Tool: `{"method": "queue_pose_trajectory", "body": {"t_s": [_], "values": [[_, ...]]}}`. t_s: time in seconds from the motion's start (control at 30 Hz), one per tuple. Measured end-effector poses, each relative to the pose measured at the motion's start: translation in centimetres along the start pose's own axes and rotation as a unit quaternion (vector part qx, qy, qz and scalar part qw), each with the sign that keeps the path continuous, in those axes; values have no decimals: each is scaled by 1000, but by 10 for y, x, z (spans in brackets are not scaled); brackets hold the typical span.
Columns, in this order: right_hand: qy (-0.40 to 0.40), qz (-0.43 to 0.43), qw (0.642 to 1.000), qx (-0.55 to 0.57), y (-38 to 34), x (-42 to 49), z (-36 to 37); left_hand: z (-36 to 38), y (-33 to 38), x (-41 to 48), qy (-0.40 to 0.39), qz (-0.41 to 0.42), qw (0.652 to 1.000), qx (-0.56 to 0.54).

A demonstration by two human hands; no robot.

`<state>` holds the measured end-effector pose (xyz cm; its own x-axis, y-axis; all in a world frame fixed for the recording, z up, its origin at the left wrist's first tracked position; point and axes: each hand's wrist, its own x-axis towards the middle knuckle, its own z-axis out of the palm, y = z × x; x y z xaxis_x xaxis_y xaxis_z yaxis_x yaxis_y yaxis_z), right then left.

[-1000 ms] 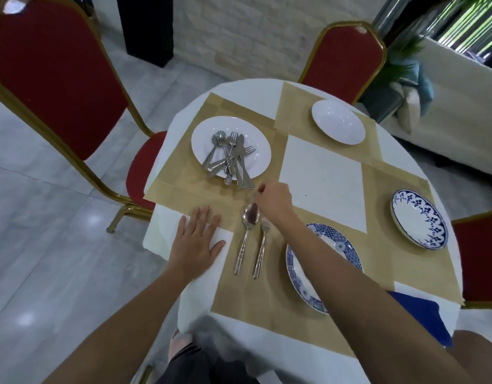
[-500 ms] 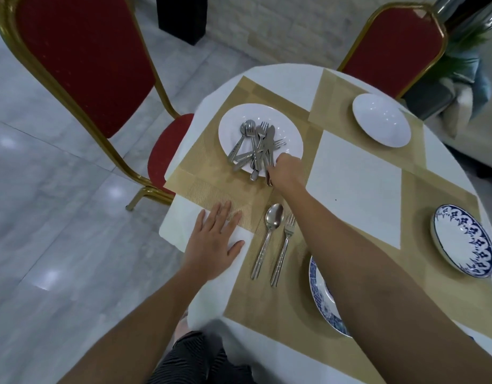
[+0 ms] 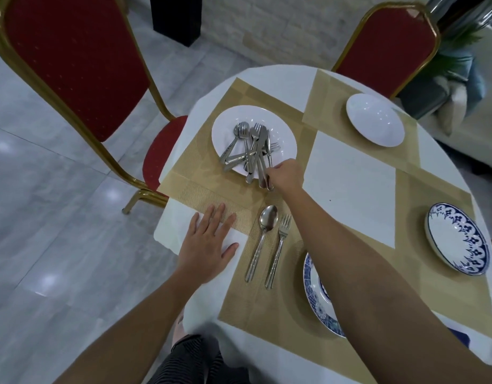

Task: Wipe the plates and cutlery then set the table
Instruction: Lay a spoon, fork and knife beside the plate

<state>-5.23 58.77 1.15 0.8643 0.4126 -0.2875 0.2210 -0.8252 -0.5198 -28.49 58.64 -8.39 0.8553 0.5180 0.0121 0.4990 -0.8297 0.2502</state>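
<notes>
The right hand (image 3: 286,176) is at the near rim of the white plate (image 3: 228,126), which sits on a tan placemat (image 3: 200,173) toward the far left edge of the worktop (image 3: 350,176). Its fingers are curled and pinch handle ends in the cutlery pile (image 3: 250,151) heaped on that plate; which piece they hold cannot be told. A second ago this hand was short of the plate, just past the tips of the spoon (image 3: 263,236) and fork (image 3: 279,248). Half a second ago it had reached the rim, and now it grips.

The left hand (image 3: 209,242) has stayed flat on the worktop near the left edge, fingers straight and spread, holding nothing. The spoon and fork lie side by side as before, just left of the blue-patterned plate (image 3: 314,289) at the near edge. A second patterned plate (image 3: 458,239) lies near the right edge, and a smaller white plate (image 3: 375,120) near the far edge.
</notes>
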Motion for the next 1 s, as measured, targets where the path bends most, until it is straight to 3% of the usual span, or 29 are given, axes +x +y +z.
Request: {"method": "queue_pose_trajectory", "body": {"t_s": [0.23,0.47,0.67,1.0], "values": [[15,48,996,69,8,-1,-9,2,-2,0,4,2,1000,-14],[48,65,975,207,35,-47,-29,1,-2,1,-7,-1,1000,-13],[73,62,978,183,75,-115,-39,-2,-2,3,-25,1,1000,-8],[63,58,996,27,114,-200,-26,-6,0,4,-44,4,999,2]]}}
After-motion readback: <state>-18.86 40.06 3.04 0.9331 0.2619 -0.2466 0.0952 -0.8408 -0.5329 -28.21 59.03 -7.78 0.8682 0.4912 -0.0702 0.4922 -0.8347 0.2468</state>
